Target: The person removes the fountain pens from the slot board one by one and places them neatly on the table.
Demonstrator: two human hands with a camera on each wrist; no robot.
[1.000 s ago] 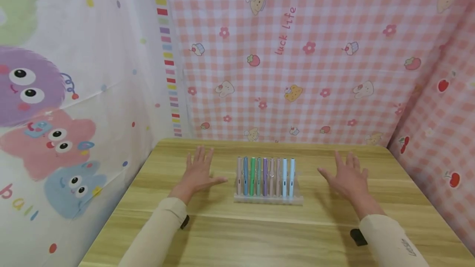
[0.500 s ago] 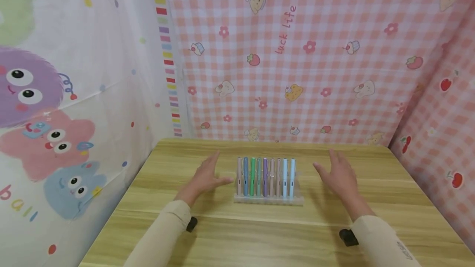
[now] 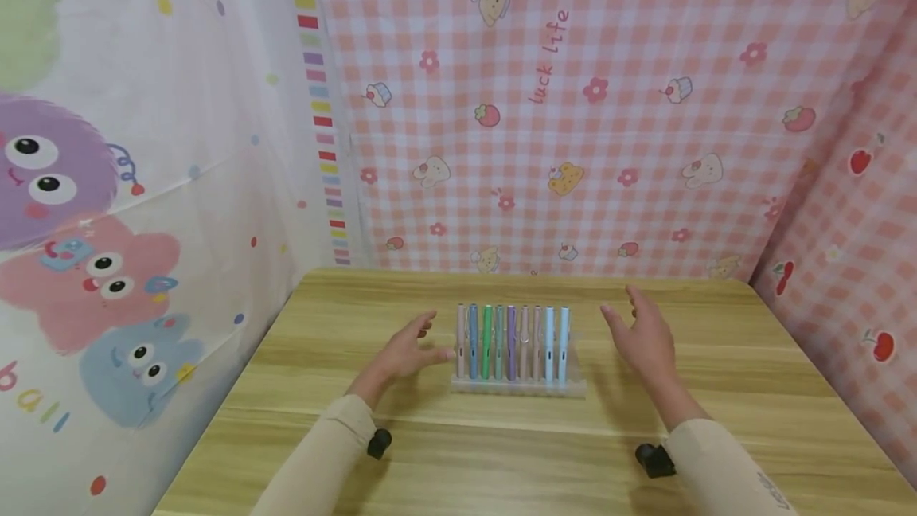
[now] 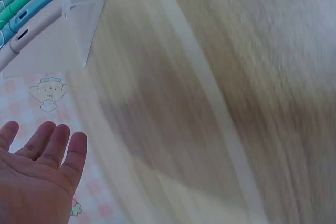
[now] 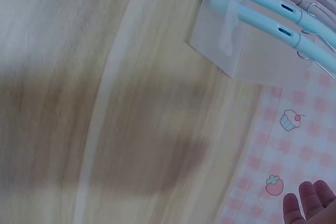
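A row of several capped pens (image 3: 512, 345), in pale pink, blue, green, purple and light blue, leans upright in a frosted clear stand (image 3: 519, 388) at the middle of the table. My left hand (image 3: 407, 350) is beside the stand's left end, its thumb pointing at the leftmost pen; whether it touches cannot be told. In the left wrist view the fingers (image 4: 75, 156) are relaxed and hold nothing. Off the stand's right end, my right hand (image 3: 648, 341) hovers with thumb and fingers apart, nothing in it. Only some of its fingertips (image 5: 310, 198) show in the right wrist view.
The wooden table (image 3: 516, 460) meets a pink checked curtain (image 3: 559, 213) at the back. A white cartoon-printed curtain (image 3: 236, 205) hangs on the left and a cherry-printed one (image 3: 845, 261) on the right. Black cameras sit at both wrists.
Both hands have moved inward, the left closer to the stand's left end and the right toward its right end. The left fingers have bent somewhat. Stand and pens stay put.
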